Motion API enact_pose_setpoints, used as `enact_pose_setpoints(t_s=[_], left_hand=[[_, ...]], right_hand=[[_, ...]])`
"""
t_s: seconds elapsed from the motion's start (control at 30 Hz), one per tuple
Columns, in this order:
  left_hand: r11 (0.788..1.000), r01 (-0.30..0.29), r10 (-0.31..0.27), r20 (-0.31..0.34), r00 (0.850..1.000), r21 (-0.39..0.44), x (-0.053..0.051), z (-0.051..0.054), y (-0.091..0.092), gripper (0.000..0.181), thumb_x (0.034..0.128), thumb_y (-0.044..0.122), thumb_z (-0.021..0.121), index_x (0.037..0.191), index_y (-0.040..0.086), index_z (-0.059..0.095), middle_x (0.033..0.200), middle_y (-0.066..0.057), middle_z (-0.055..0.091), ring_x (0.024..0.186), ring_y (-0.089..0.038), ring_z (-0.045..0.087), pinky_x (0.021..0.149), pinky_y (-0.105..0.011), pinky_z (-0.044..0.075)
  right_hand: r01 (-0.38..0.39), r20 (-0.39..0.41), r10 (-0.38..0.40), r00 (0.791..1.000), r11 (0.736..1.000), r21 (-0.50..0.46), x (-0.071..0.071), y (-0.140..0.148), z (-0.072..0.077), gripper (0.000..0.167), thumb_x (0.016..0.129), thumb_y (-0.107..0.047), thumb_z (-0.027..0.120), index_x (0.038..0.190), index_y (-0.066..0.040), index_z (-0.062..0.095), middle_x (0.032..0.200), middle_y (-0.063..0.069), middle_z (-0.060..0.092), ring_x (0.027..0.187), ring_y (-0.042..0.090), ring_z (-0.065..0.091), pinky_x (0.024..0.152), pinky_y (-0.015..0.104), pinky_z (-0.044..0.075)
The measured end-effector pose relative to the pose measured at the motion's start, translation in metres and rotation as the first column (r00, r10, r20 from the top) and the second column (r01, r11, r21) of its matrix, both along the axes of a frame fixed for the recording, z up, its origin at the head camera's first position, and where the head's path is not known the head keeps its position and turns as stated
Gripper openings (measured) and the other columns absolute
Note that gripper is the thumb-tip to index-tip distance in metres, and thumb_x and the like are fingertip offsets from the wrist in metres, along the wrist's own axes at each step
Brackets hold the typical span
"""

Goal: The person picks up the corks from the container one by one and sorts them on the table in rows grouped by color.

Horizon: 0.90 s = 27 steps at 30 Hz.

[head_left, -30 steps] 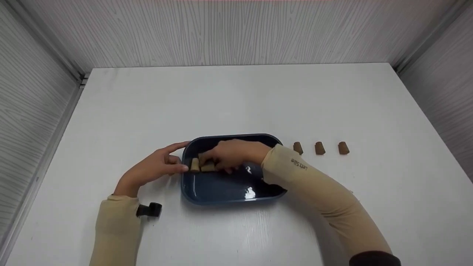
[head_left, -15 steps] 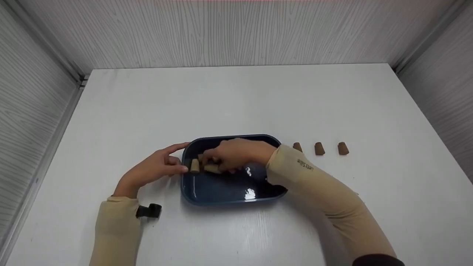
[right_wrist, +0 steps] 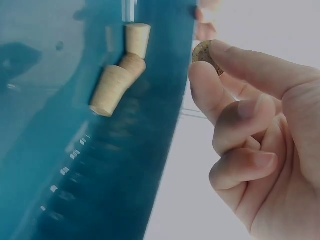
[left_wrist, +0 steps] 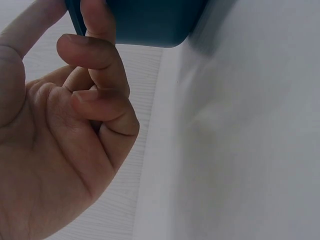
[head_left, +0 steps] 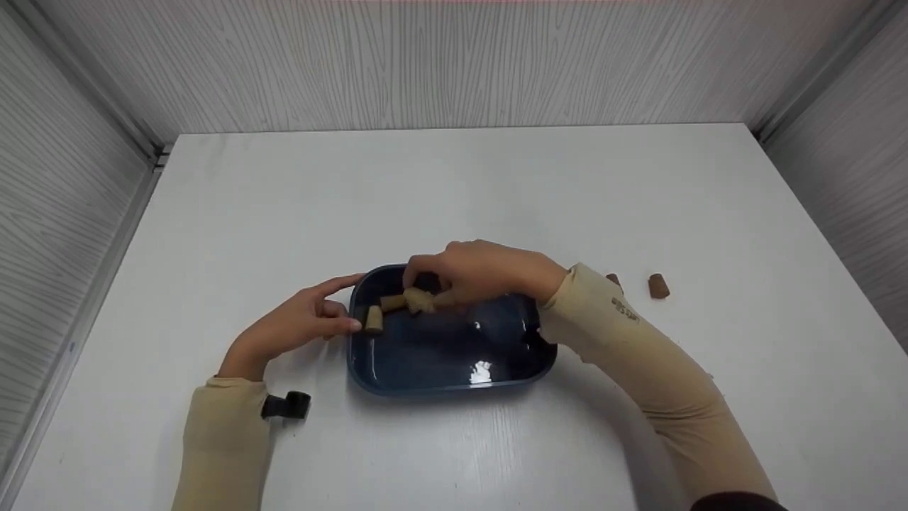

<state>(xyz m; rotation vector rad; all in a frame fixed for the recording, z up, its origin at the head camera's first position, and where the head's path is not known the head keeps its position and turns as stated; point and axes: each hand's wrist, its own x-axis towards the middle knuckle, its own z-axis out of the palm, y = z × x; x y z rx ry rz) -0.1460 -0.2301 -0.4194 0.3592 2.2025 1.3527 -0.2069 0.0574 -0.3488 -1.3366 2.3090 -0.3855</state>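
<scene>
In the head view a dark blue tray point(head_left: 440, 389) has my left hand point(head_left: 294, 323) at its left end, thumb and index finger extended to the rim and the other fingers bent. Over the tray's far side is my right hand point(head_left: 482, 273). The right wrist view shows this hand point(right_wrist: 265, 130) pinching a cork point(right_wrist: 204, 56) between thumb and index finger. Three corks lie in the tray there: one at the top point(right_wrist: 137, 40), a middle one point(right_wrist: 133, 69) and a lower one point(right_wrist: 109, 92), close together.
On the white table point(head_left: 454, 191), right of the tray, lies a loose cork point(head_left: 658, 286); another point(head_left: 614, 279) is partly covered by my right sleeve point(head_left: 624, 341). A black object point(head_left: 287, 405) is at my left sleeve. Pale wood-grained panels point(head_left: 440, 64) stand behind and at the sides.
My right hand has moved up and to the right from inside the tray, and its sleeve now covers one table cork and part of another. My left hand has stayed at the rim.
</scene>
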Motion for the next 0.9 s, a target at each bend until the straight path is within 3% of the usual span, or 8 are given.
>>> enact_pose_setpoints(t_s=[0.4,0.73,0.9], left_hand=[[1.000,0.008,-0.008,-0.006,1.000,-0.005,0.000,0.000,0.000,0.072,0.0912,0.027,0.067,0.152,0.016,0.029,0.071,0.004,0.049,0.064,-0.008,0.040,0.061,-0.025,0.034],[1.000,0.007,-0.007,0.007,1.000,-0.005,-0.001,0.001,0.000,0.074,0.0910,0.026,0.067,0.152,0.014,0.028,0.072,0.004,0.050,0.066,-0.008,0.041,0.064,-0.026,0.035],[1.000,0.007,-0.007,0.004,1.000,-0.017,-0.001,0.001,0.000,0.074,0.0908,0.027,0.068,0.152,0.015,0.028,0.073,0.003,0.052,0.066,-0.009,0.042,0.064,-0.026,0.036]], right_hand=[[0.082,0.031,-0.083,0.996,0.997,0.015,-0.002,0.027,0.024,0.037,0.093,-0.025,0.064,0.128,-0.024,0.051,0.071,0.003,0.069,0.060,0.013,0.063,0.061,0.028,0.047],[0.070,-0.021,-0.072,0.997,0.993,-0.095,-0.006,0.061,0.029,0.036,0.092,-0.024,0.066,0.126,-0.021,0.053,0.080,0.000,0.069,0.061,0.009,0.059,0.063,0.029,0.048],[0.097,-0.018,-0.101,0.995,0.984,-0.150,-0.007,0.081,0.030,0.036,0.091,-0.024,0.068,0.123,-0.020,0.053,0.076,0.000,0.064,0.060,0.010,0.053,0.061,0.027,0.045]])
